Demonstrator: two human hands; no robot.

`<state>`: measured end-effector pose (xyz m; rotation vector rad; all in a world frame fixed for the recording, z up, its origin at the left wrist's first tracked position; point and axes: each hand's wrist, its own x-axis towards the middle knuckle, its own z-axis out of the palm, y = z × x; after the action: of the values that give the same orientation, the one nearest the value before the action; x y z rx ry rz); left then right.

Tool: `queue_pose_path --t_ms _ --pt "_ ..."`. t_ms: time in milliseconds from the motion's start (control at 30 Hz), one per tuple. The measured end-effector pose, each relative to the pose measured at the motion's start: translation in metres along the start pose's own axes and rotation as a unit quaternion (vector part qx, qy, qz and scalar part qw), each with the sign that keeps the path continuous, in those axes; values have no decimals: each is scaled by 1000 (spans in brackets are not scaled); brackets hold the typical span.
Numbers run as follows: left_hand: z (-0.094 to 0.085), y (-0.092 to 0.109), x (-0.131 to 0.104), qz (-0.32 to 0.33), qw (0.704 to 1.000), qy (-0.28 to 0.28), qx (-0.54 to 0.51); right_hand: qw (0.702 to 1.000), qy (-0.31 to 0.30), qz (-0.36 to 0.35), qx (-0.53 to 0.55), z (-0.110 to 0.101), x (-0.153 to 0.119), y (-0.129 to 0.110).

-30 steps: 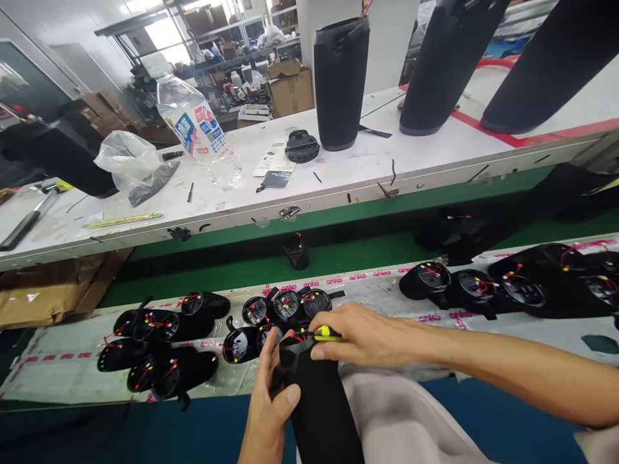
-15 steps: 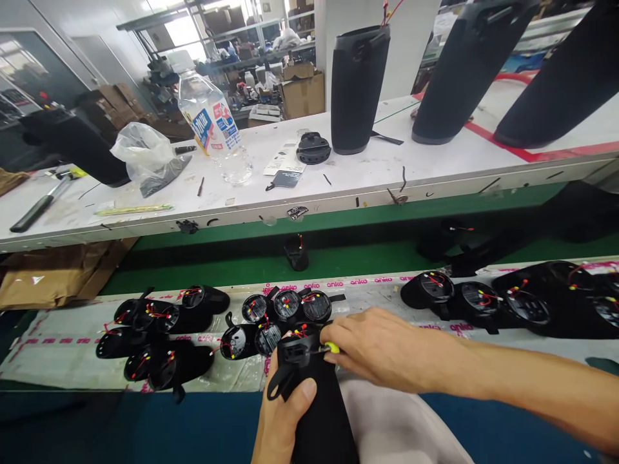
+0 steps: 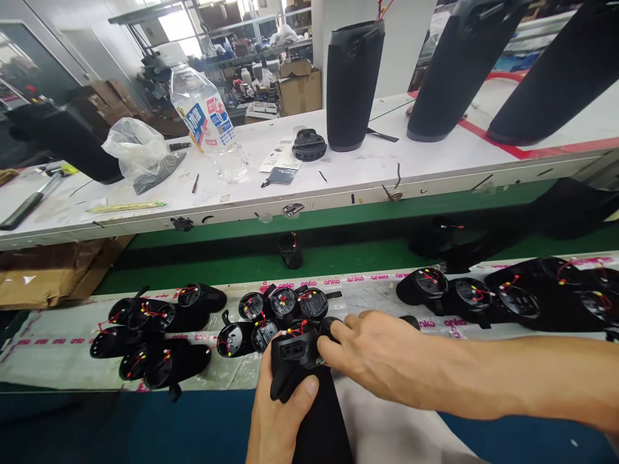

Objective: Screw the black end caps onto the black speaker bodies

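My left hand (image 3: 285, 409) is wrapped round a black fabric-covered cylinder (image 3: 322, 419), its thumb on the near side below a dark port panel. Red and yellow wires show at the cylinder's open top, and a black strap or flap hangs at its left. My right hand (image 3: 360, 348) is closed at the cylinder's upper right edge, on a small black part (image 3: 329, 327) whose shape is mostly covered by the fingers. Beyond it stand several similar black cylinders with wired open ends (image 3: 284, 301).
A white bench (image 3: 232, 193) runs across, bearing a plastic bottle (image 3: 207, 122), a clear bag (image 3: 138, 151), a black end piece (image 3: 309, 145) and tall black cylinders (image 3: 353, 90). More wired cylinders lie at left (image 3: 178, 364) and right (image 3: 471, 296). Cardboard (image 3: 53, 277) is at far left.
The yellow-green item at my right fingertips no longer shows, and a dark part now shows there. The strap at the cylinder's left looks wider and hangs lower. The view has shifted slightly.
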<state>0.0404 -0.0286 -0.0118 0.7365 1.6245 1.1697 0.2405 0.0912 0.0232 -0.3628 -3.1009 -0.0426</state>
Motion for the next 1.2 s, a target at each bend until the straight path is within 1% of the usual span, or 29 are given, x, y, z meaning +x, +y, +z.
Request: queue_pose_path --t_ms 67,133,233,300,433,500,567,633,733,800,900,1033,1100,1200 --pt "-1 1 -1 -4 1000 -7 7 1000 -1 12 -17 0 0 -5" --pt "-2 2 -2 -1 1000 -10 21 1000 -7 6 -23 0 1 -7" --pt "-2 0 -4 2 999 3 53 1000 -14 -12 -14 1 2 -7" --pt "0 -4 -5 -6 997 18 73 1000 -17 -12 -3 2 3 -4" --pt "4 -10 -5 -14 995 58 82 997 -37 -5 72 2 5 9" --pt "7 -9 -4 -15 993 80 80 989 -20 7 145 3 1 17" --pt "10 -4 -3 -24 988 109 102 973 17 60 224 5 -6 23" --pt "12 3 -1 -40 979 133 146 945 39 142 292 8 -14 25" --pt "15 13 2 -83 967 139 197 902 22 234 361 13 -19 21" --pt "19 16 3 -97 962 134 219 873 0 264 410 15 -15 17" --pt "25 13 1 -54 954 135 264 838 -14 283 467 16 -2 13" --pt "36 1 -2 -6 948 144 283 821 -34 307 481 10 9 15" --pt "43 -5 -1 13 952 141 272 812 -49 329 480 4 5 15" --pt "59 -16 2 43 964 120 234 797 -55 367 476 -3 -15 11"
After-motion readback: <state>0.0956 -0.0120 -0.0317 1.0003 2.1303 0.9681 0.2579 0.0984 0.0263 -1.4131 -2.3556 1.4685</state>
